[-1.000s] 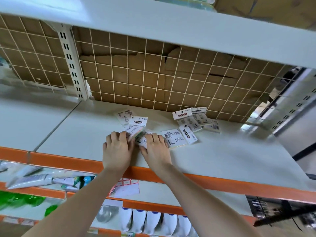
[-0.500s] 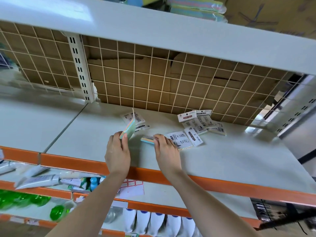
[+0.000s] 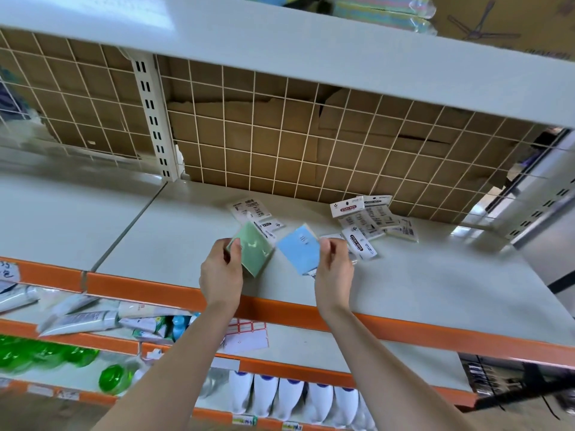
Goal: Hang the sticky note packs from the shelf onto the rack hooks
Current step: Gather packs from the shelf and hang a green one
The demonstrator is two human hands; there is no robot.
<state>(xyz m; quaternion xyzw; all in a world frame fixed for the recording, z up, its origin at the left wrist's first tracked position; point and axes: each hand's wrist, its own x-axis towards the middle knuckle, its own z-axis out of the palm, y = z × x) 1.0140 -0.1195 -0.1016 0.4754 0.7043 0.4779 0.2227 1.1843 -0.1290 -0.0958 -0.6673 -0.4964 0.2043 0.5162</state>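
My left hand point(image 3: 221, 270) pinches a green sticky note pack point(image 3: 252, 248) lifted off the grey shelf point(image 3: 435, 284). My right hand point(image 3: 333, 269) pinches a blue sticky note pack point(image 3: 300, 247), also raised above the shelf. Two packs point(image 3: 253, 211) lie flat behind the green one. Several more packs point(image 3: 370, 217) with white "Sticky Note" header cards lie in a loose pile to the right, near the wire grid back panel point(image 3: 280, 135). No rack hooks are visible.
The shelf has an orange front edge point(image 3: 140, 287). A white slotted upright point(image 3: 152, 119) splits the back. Another shelf point(image 3: 280, 48) hangs close overhead. Below are tubes point(image 3: 77, 320), green bottles point(image 3: 46, 357) and white bottles point(image 3: 295, 396).
Both hands were flat on the packs a second ago. Each has since picked up one pack and turned it so the coloured face shows, lifting it off the shelf.
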